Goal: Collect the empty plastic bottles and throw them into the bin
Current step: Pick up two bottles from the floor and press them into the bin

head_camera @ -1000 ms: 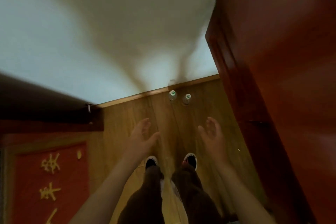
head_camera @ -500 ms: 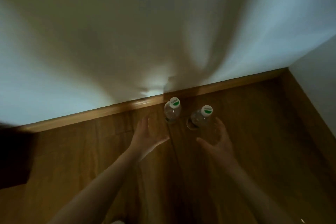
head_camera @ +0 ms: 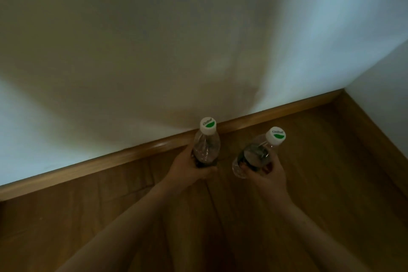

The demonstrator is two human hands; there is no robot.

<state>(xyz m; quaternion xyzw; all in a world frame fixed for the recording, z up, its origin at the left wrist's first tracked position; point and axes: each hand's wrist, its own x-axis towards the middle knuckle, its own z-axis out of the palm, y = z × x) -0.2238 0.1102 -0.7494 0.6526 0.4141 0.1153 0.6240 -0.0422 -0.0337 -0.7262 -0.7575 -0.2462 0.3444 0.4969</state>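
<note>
In the head view, the left hand [head_camera: 189, 166] was closed around the lower part of the left bottle [head_camera: 206, 147]; the fingers wrapped its dark lower body from the left side and from below, and the thumb lay across the front near the base; this bottle stood almost upright, and its white cap [head_camera: 207, 125] with a green mark pointed up, in front of the baseboard [head_camera: 132, 152]; the clear upper part of the bottle looked crumpled and no liquid could be seen in it; the right hand [head_camera: 268, 175] was closed on the right bottle [head_camera: 254, 153]; its fingertips [head_camera: 244, 165] pressed on the middle of the body and the thumb came around the right side; this bottle was tilted, with its second white cap [head_camera: 275, 135] up and to the right and its clear bottom end sticking out low on the left of the hand; the two bottles were near each other but apart, with a strip of wooden floor [head_camera: 320, 161] visible between them; both forearms reached in from the lower edge of the picture; the white wall [head_camera: 154, 51] rose behind, partly in shadow, and it met a second wall in a corner at the right; the light was dim, so I could not tell whether either bottle touched the floor
</note>
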